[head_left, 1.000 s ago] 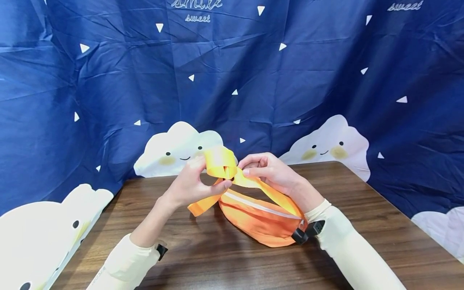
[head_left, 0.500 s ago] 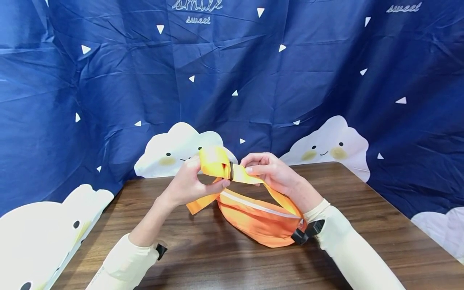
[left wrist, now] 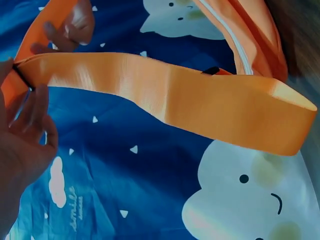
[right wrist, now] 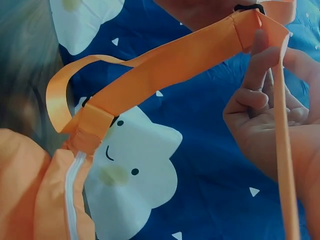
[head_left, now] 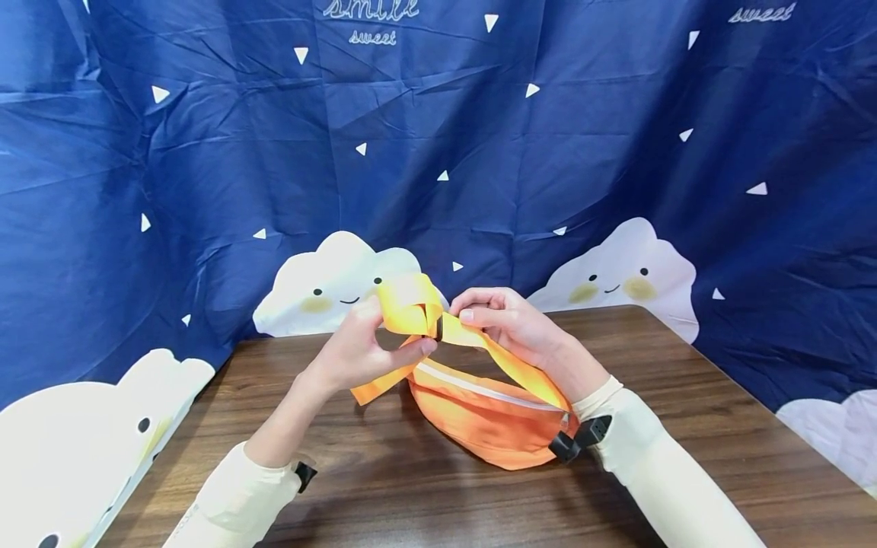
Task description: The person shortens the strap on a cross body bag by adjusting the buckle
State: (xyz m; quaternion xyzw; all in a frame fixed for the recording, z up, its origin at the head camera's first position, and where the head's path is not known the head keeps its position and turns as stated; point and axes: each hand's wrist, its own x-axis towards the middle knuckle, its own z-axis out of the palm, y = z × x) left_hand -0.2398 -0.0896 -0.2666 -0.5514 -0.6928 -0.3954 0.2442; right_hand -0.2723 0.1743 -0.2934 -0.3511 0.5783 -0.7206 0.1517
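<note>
An orange waist bag with a white zipper rests on the table, its opening edge facing up. Its strap is lifted and threaded through a black slider buckle. My left hand pinches the strap at the slider, thumb below, where the webbing forms a loop. Just right of the slider, my right hand pinches the strap between thumb and fingers. The loose strap end hangs under the left hand. In the right wrist view, the strap runs from the bag's corner up to the slider.
A brown wood-grain table lies under the bag. Behind it hangs a blue cloth with white clouds and triangles. A black clip sits at the bag's right end, beside the right wrist's camera strap.
The black slider has turned into clearer view between the hands. The webbing loop has shifted slightly left and changed shape. Both hands keep their grip, and the bag stays nearly still.
</note>
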